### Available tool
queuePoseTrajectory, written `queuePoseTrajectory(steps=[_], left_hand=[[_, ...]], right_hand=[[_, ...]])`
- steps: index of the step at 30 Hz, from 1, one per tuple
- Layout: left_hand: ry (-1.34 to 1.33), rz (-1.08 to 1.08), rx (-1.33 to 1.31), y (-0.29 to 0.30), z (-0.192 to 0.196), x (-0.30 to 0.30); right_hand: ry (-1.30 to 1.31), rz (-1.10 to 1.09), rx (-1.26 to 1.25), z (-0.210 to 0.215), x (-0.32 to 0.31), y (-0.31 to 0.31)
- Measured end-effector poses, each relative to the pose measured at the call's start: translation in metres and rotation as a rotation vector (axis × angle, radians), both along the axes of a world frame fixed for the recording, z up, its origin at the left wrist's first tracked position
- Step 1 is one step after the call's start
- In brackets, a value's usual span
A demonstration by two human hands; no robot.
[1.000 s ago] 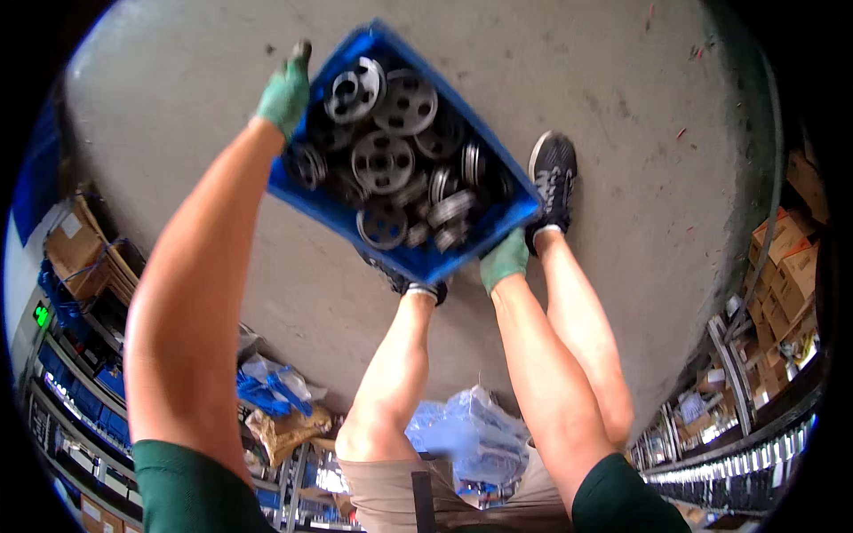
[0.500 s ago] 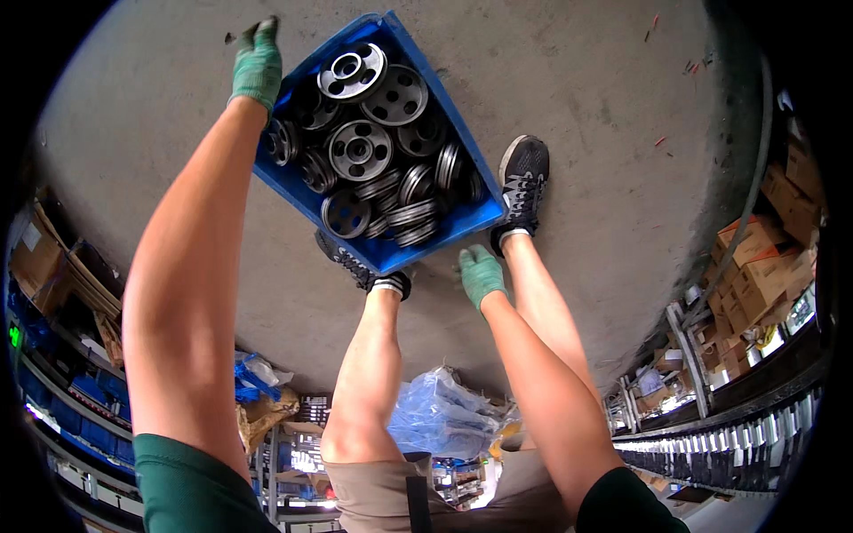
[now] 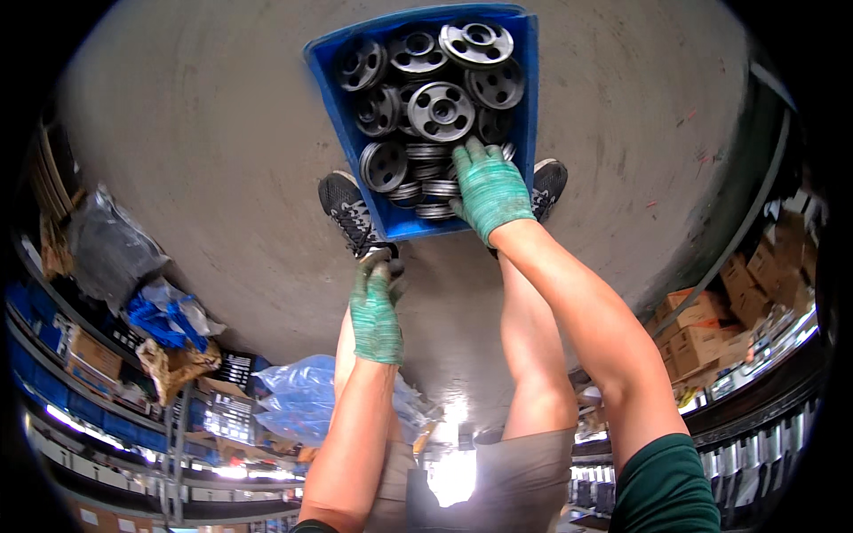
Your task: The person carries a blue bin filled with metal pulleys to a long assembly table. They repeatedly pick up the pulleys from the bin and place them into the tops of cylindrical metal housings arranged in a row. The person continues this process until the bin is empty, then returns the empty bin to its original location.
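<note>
A blue plastic bin (image 3: 355,169) stands on the floor in front of me, filled with grey metal pulley wheels (image 3: 442,112). Some wheels lie flat with round holes showing; others stand on edge at the near end. My right hand (image 3: 493,191), in a green knitted glove, reaches over the bin's near right part. Its stretched fingers rest on the wheels there, thumb apart, and the palm side is hidden. Nearer to me, my left hand (image 3: 377,315) hovers before the bin's near left corner, fingers loosely bent, dark at the tips. No held thing shows in it.
My shoes (image 3: 348,213) flank the bin's near end. Clear plastic bags (image 3: 306,400) lie close behind my left leg. Shelving with blue bins runs along the left; cardboard boxes (image 3: 697,342) are stacked on the right, beside a cable. Small red scraps dot the floor.
The bin has turned and now sits squarer to me. My left hand has come back from its far left side toward me. My right hand has moved up onto the wheels.
</note>
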State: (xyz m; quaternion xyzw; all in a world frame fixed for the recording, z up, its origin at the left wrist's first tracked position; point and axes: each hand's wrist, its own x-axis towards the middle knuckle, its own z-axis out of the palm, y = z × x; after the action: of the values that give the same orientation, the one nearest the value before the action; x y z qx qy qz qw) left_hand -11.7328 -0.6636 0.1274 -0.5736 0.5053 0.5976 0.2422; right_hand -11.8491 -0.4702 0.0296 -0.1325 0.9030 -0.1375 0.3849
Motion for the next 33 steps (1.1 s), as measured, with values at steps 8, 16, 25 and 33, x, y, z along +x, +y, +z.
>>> queuePoseTrajectory(steps=[8, 16, 25, 33], left_hand=[[-0.041, 0.107, 0.14, 0.015, -0.009, 0.015], [-0.024, 0.156, 0.277, 0.017, -0.026, -0.002], [0.084, -0.128, 0.111, 0.004, -0.043, -0.007], [0.562, -1.413, -0.494, 0.001, -0.111, -0.063]], right_hand=[[-0.197, 0.03, 0.111, 0.008, -0.013, -0.006], [-0.418, 0.077, 0.135, -0.005, -0.032, 0.003], [-0.33, -0.131, 0.124, 0.045, -0.011, -0.001], [-0.411, -1.391, -0.29, 0.062, 0.068, 0.03]])
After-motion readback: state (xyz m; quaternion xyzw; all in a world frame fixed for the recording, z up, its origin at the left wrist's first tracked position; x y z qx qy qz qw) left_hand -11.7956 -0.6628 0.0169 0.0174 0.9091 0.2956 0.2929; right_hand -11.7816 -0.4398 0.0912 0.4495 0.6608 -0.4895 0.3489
